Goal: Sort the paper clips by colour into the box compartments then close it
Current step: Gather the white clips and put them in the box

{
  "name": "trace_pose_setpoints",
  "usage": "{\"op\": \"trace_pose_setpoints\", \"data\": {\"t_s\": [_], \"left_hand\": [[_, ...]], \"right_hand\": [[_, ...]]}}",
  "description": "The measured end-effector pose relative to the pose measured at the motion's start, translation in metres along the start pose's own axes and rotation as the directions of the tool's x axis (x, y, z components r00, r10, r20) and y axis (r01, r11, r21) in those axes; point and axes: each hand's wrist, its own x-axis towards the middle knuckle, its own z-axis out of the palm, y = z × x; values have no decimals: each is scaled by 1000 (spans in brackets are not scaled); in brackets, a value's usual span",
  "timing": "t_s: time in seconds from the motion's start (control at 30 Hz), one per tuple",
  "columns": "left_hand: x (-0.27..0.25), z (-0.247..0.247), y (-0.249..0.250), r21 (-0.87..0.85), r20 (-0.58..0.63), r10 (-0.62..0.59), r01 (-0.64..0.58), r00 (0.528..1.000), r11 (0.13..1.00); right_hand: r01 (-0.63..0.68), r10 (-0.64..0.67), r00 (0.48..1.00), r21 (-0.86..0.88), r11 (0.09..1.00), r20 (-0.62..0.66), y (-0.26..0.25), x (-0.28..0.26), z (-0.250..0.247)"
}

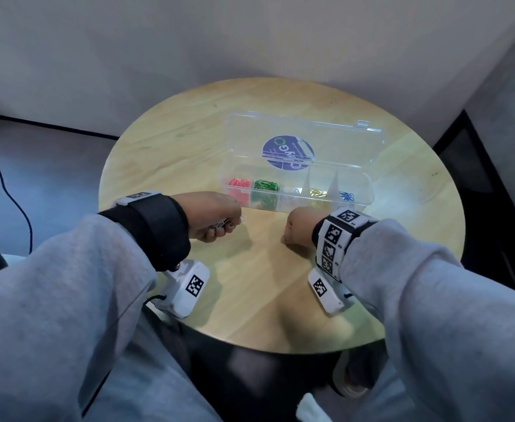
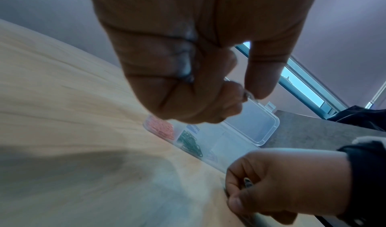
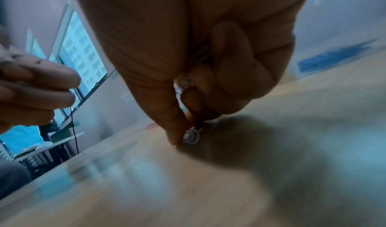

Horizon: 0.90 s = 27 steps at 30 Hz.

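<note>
A person in grey sleeves sat at a round wooden table [image 1: 189, 141]. On it, a clear plastic box [image 1: 298, 194] lay with its lid [image 1: 305, 138] open and tipped away from them. The box held 5 groups of clips in separate compartments: red clips [image 1: 239, 184], green clips [image 1: 266, 186], pale ones, yellow clips [image 1: 317, 193], blue clips [image 1: 347, 196]. The left hand [image 1: 216, 217], near the box's front, pinched white paper clips [image 1: 230, 223] between thumb and curled fingers. The right hand [image 3: 198, 65], apart from the left, pressed its fingertips [image 3: 174, 138] to the tabletop, pinching another white clip [image 3: 191, 137].
</note>
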Motion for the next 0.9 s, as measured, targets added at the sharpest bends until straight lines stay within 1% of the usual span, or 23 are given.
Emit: {"op": "trace_pose_setpoints", "data": {"t_s": [0.1, 0.13, 0.17, 0.2, 0.23, 0.27, 0.3, 0.33, 0.37, 0.4, 0.43, 0.47, 0.53, 0.6, 0.67, 0.77, 0.8, 0.9], "left_hand": [[-3, 1, 1, -18, 2, -1, 1, 1000, 1000], [-4, 1, 2, -26, 5, 2, -1, 1000, 1000], [-6, 1, 3, -35, 5, 5, -4, 1000, 999], [-7, 1, 4, -47, 4, 8, -8, 1000, 999], [-9, 2, 5, -59, 1, 13, -13, 1000, 998], [-10, 1, 6, -73, -2, 19, -19, 1000, 997], [-11, 2, 7, -90, -5, 26, -26, 1000, 996], [-13, 2, 8, -106, -8, 33, -34, 999, 994], [-14, 2, 10, -119, -11, 40, -41, 999, 992], [-15, 3, 11, -129, -14, 43, -45, 999, 991], [-16, 4, 13, -139, -18, 45, -47, 999, 989], [-17, 5, 14, -147, -23, 44, -47, 999, 988], [-18, 7, 16, -154, -30, 42, -46, 999, 987], [-17, 9, 17, -156, -29, 44, -48, 999, 987], [-16, 11, 18, -159, -21, 46, -49, 999, 986], [-14, 13, 18, -157, -14, 43, -45, 999, 987], [-13, 13, 18, -157, -16, 42, -44, 999, 987], [-11, 13, 19, -169, -16, 34, -36, 999, 985]], "right_hand": [[32, -32, 999, 5, 999, -9, 8, -9, 4], [34, -34, 999, 32, 999, -8, 11, -13, 4], [31, -30, 1000, 76, 997, -7, 14, -15, 5], [31, -31, 1000, 157, 987, 0, 18, -18, 4], [29, -31, 1000, 298, 954, 2, 21, -20, 2], [2, -12, 1000, 521, 854, 15, 23, -24, -1], [-49, 25, 999, 741, 670, 43, 26, -26, -2], [-101, 60, 995, 885, 454, 83, 30, -29, -3], [-136, 71, 990, 953, 272, 121, 34, -33, -5], [-152, 58, 988, 979, 135, 145, 38, -38, -6], [-156, 26, 988, 987, 32, 155, 40, -42, -6], [-154, -6, 988, 987, -40, 153, 43, -46, -8], [-162, -39, 987, 976, -144, 157, 47, -50, -8], [-188, -60, 982, 958, -216, 179, 51, -52, -6], [-204, -66, 979, 947, -248, 194, 55, -53, -4], [-218, -83, 976, 938, -269, 203, 60, -52, -2], [-226, -98, 974, 928, -297, 206, 60, -53, -2], [-226, -137, 973, 879, -420, 185, 60, -52, -2]]}}
